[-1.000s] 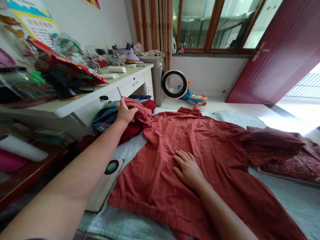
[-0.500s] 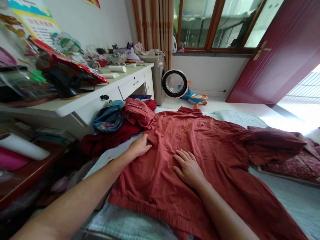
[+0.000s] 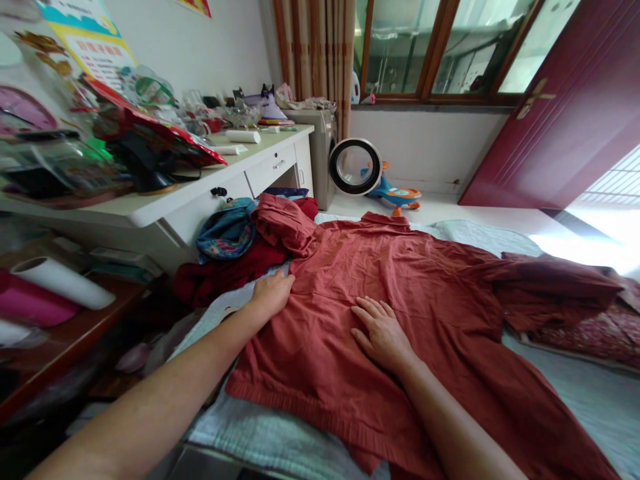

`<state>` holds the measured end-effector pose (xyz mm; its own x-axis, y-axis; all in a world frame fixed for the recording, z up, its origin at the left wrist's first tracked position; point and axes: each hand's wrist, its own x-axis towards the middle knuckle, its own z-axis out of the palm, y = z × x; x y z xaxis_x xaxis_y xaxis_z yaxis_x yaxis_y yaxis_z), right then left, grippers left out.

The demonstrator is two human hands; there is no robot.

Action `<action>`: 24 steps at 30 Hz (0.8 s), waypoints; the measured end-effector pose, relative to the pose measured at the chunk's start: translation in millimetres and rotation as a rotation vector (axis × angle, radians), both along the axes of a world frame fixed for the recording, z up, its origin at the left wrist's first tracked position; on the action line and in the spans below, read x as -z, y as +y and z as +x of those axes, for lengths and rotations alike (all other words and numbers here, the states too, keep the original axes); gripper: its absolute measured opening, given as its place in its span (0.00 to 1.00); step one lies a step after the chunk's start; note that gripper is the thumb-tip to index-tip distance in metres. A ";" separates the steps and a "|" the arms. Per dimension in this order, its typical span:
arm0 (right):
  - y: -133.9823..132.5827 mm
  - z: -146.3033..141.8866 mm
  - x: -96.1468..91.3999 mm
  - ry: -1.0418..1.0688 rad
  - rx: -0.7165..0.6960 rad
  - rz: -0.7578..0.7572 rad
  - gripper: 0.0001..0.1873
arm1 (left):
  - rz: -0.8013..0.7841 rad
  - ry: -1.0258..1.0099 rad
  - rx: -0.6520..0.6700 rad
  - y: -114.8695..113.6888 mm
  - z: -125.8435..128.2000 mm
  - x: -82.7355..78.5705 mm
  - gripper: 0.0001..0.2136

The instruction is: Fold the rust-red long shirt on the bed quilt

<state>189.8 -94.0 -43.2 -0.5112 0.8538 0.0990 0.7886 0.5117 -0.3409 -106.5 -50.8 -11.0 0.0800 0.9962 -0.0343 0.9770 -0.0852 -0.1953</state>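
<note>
A rust-red shirt lies spread flat on the pale bed sheet, collar toward the window. Its left sleeve is bunched up over a heap of dark red cloth. My left hand rests on the shirt's left side edge below that sleeve, fingers curled against the fabric. Flat on the middle of the shirt lies my right hand, fingers stretched out and pressing the cloth down. The shirt's right sleeve lies crumpled toward the right.
A white desk crowded with clutter stands at the left, with a blue patterned cloth below its edge. A washing machine, a round fan and a toy car stand on the floor beyond. A dark red door is open at the right.
My left hand let go of the bunched left sleeve near the desk and came back to the shirt's left side edge. My right hand stayed flat on the shirt.
</note>
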 end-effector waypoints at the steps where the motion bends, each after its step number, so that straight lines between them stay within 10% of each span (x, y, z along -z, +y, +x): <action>1: -0.1 0.1 0.6 0.001 -0.002 0.005 0.24 | 0.025 0.023 0.021 2.0 2.7 -0.1 0.16; 10: -1.9 -1.1 3.9 0.014 0.001 0.043 0.23 | 0.208 -0.071 0.460 61.2 44.0 -1.3 0.16; 17: -1.1 0.0 0.3 0.052 0.004 0.023 0.22 | 0.030 0.080 0.122 105.8 27.9 -3.9 0.13; 24: -0.4 0.6 -3.3 0.093 0.014 -0.007 0.22 | 0.043 0.029 0.284 140.0 64.0 -13.4 0.16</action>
